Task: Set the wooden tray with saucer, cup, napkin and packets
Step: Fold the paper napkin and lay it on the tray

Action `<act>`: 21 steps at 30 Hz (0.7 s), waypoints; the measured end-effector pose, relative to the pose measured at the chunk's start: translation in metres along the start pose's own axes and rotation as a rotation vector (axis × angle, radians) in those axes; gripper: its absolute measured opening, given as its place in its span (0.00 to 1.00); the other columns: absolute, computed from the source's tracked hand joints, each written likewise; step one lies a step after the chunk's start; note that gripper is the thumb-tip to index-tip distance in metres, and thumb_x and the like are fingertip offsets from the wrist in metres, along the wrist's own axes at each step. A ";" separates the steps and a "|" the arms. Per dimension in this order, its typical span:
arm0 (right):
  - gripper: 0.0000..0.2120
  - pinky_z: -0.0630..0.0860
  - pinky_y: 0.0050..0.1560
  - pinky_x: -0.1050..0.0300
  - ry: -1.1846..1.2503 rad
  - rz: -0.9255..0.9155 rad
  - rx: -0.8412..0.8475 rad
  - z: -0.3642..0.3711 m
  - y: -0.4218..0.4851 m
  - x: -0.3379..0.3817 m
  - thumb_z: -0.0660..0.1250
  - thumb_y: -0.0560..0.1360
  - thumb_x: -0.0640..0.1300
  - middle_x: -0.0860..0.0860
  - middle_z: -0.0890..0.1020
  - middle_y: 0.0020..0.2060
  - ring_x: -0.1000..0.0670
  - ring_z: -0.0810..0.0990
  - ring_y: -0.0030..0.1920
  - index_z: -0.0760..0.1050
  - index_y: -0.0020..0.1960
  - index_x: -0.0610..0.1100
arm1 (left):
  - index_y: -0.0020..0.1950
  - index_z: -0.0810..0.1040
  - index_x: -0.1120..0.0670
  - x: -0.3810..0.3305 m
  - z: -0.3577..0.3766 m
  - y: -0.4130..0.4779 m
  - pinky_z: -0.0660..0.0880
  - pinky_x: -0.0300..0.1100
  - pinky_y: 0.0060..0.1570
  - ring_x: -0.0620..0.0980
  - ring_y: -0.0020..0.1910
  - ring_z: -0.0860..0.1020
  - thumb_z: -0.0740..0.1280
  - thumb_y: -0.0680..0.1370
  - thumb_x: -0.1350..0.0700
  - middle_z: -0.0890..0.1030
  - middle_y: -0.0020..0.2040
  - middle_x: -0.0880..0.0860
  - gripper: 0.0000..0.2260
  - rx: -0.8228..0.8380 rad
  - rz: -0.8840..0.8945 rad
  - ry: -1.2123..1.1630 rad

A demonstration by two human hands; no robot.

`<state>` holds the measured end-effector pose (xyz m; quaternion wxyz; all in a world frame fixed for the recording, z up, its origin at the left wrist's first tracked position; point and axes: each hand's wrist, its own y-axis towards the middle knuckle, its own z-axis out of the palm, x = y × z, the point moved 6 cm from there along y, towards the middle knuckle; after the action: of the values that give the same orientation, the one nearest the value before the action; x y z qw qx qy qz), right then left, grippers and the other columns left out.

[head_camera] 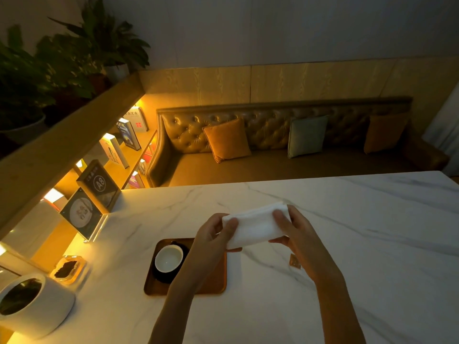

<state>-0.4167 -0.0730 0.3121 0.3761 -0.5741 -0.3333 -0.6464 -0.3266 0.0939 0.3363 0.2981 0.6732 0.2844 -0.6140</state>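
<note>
Gripping a folded white napkin (255, 225) by its ends: left hand (213, 234) and right hand (293, 227), both pinched shut, above the table. Wooden tray (213, 281) below left hand, cup (169, 258) on dark saucer (159, 275). Packet (294, 261) under right wrist.

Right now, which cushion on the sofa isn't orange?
The middle cushion: it is pale grey-green, propped between the orange left cushion and the orange right cushion on the sofa.
</note>
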 end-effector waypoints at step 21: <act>0.08 0.81 0.44 0.59 -0.169 -0.066 -0.198 0.009 0.004 -0.009 0.65 0.78 0.47 0.65 0.78 0.48 0.52 0.79 0.50 0.76 0.51 0.61 | 0.49 0.76 0.43 0.014 -0.010 -0.001 0.76 0.28 0.33 0.34 0.47 0.77 0.62 0.80 0.57 0.78 0.49 0.41 0.09 -0.229 0.048 0.103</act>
<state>-0.4086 -0.0662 0.3039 0.2667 -0.6497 -0.3171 -0.6374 -0.3189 0.1023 0.3230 0.3728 0.6720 0.3514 -0.5347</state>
